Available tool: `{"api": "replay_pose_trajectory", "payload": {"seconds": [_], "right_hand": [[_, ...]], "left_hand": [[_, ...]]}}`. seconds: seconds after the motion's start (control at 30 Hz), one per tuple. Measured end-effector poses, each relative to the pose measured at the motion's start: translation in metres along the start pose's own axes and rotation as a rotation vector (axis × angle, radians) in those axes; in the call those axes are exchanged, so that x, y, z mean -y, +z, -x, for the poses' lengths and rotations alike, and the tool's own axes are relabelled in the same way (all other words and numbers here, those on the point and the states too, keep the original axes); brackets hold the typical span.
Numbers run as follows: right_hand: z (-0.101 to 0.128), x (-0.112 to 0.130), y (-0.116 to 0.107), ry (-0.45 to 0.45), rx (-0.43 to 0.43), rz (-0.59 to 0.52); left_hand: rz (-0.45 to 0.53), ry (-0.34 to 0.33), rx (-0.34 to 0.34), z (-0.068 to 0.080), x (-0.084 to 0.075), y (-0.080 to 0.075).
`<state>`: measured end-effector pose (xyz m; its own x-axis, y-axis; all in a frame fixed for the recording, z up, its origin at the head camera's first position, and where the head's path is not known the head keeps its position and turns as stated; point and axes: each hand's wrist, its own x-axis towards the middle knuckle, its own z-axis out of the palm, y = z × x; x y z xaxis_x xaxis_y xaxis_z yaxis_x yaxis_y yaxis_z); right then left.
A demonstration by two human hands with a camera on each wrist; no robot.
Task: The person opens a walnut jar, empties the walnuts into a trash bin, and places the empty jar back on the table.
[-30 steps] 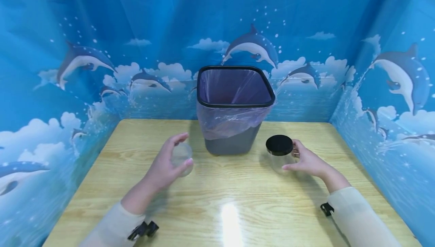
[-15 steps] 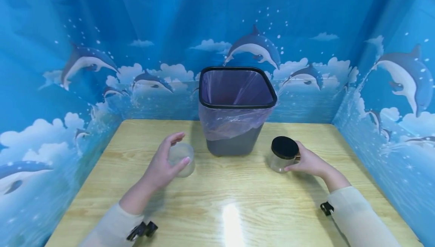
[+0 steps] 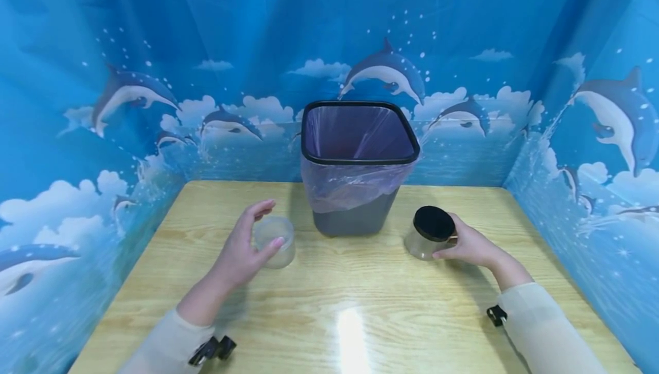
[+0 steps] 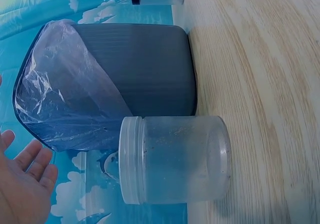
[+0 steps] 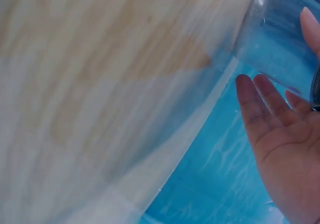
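Observation:
On the left of the table stands a clear, lidless plastic jar (image 3: 280,255), upright, with a ribbed neck. My left hand (image 3: 238,254) is beside it, fingers and thumb spread around its near left side; the left wrist view shows a gap between that hand (image 4: 22,191) and the jar (image 4: 175,159). To the right, a clear jar (image 3: 421,243) with a black lid (image 3: 434,223) stands on the table. My right hand (image 3: 467,244) is at its right side, fingers mostly straight. In the right wrist view the thumb overlaps the jar (image 5: 280,39); contact is unclear.
A grey trash bin (image 3: 355,214) with a black rim and a purple plastic liner stands between the two jars, towards the back of the wooden table (image 3: 309,305). Blue dolphin-print sheets (image 3: 231,31) enclose the back and sides.
Both jars, blurred one second ago, now stand still and sharp. My left hand has drawn slightly left from its jar. The lidded jar's top has shifted a little right; my right hand has barely moved.

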<state>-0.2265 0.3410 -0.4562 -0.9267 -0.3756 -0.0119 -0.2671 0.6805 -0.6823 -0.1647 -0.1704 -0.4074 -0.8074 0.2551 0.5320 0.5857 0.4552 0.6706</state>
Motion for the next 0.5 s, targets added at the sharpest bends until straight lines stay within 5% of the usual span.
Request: {"api": "replay_pose_trajectory", "payload": {"seconds": [0.5], "right_hand": [[0.021, 0.022, -0.026, 0.072, 0.025, 0.05]], "left_hand": [[-0.01, -0.031, -0.018, 0.002, 0.003, -0.012]]}}
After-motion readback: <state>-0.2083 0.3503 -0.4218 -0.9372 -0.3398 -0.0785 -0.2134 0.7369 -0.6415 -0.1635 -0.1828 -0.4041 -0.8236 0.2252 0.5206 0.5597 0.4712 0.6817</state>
